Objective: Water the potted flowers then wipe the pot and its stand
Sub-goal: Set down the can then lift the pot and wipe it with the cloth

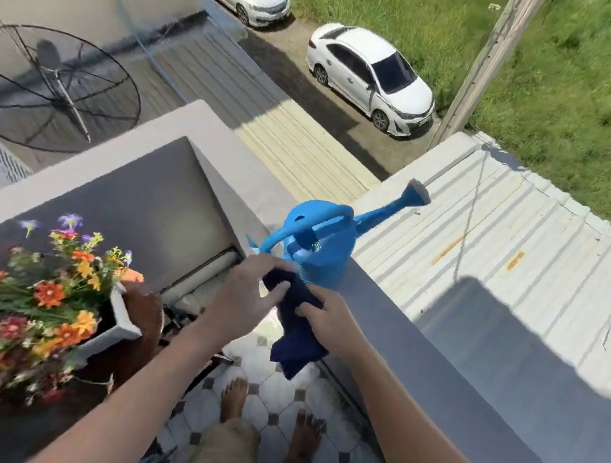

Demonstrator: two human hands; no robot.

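Note:
A blue plastic watering can (324,242) stands on the grey balcony ledge (436,356), spout pointing away to the right. Just below it, both my hands hold a dark blue cloth (299,334) that hangs down between them. My left hand (250,294) grips the cloth's upper end and my right hand (326,318) pinches its side. To the left, colourful flowers (29,299) fill a white pot (117,325) resting on a brown stand (147,310). Most of the pot and stand is hidden by blooms.
The grey parapet wall (150,190) wraps the balcony corner. My bare feet stand on the patterned tiled floor (270,390). Beyond the ledge lie a corrugated roof (514,240), a mesh satellite dish (46,86), two white cars (372,77) and grass.

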